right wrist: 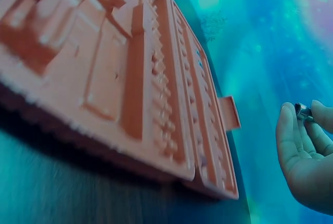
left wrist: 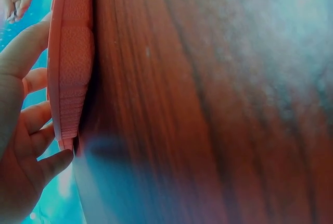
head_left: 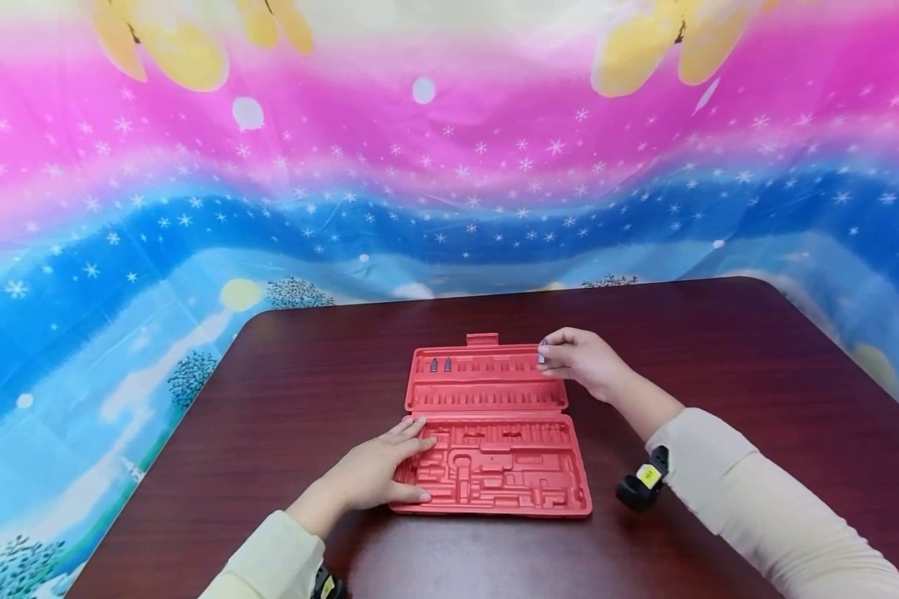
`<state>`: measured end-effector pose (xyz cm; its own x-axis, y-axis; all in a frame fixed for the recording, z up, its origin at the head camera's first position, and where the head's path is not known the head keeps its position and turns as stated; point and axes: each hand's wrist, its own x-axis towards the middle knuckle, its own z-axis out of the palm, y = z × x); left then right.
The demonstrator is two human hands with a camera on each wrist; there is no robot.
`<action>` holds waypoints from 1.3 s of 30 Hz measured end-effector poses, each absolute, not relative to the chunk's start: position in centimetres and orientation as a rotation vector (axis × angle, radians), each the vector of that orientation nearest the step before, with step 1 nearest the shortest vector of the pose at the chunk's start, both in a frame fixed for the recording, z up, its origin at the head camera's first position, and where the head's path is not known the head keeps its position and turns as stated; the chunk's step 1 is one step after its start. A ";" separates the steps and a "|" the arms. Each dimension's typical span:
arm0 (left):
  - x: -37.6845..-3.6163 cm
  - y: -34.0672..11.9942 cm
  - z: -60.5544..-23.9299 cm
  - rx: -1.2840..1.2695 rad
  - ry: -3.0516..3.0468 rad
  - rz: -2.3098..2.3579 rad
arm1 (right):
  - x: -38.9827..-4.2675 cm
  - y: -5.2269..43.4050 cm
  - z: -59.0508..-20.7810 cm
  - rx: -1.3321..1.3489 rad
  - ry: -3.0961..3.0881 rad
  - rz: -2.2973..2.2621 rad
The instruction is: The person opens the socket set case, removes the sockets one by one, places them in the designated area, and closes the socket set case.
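Note:
A red plastic tool case (head_left: pixel 494 512) lies unfolded on the table, its moulded slots facing up. Two small dark bits (head_left: pixel 440 364) sit at the left of the lid's upper row. My left hand (head_left: pixel 370 470) rests on the case's left edge with fingers extended; in the left wrist view the fingers (left wrist: pixel 34 114) touch its side. Above the lid's right end, my right hand (head_left: pixel 584 362) pinches a small shiny metal socket (right wrist: pixel 303 112) between thumb and fingertips. The right wrist view shows that socket held apart from the case.
The dark reddish wood table (head_left: pixel 300 366) extends around the case on all sides. Behind it hangs a colourful printed cloth (head_left: pixel 419 166). A latch tab (head_left: pixel 483 339) sticks out from the lid's far edge. Black wrist cameras (head_left: pixel 643 480) are strapped at both sleeves.

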<state>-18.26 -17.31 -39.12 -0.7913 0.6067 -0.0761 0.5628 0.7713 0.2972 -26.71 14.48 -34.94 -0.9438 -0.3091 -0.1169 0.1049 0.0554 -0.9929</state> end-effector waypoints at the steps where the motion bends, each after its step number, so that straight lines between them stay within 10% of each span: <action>1: -18.3 -17.3 -39.1 0.927 2.796 0.385 | -26.5 14.9 -35.0 -0.204 2.038 -1.966; 39: -18.0 -17.5 -39.2 0.972 2.812 0.287 | -23.2 26.7 -35.6 0.024 2.219 -1.922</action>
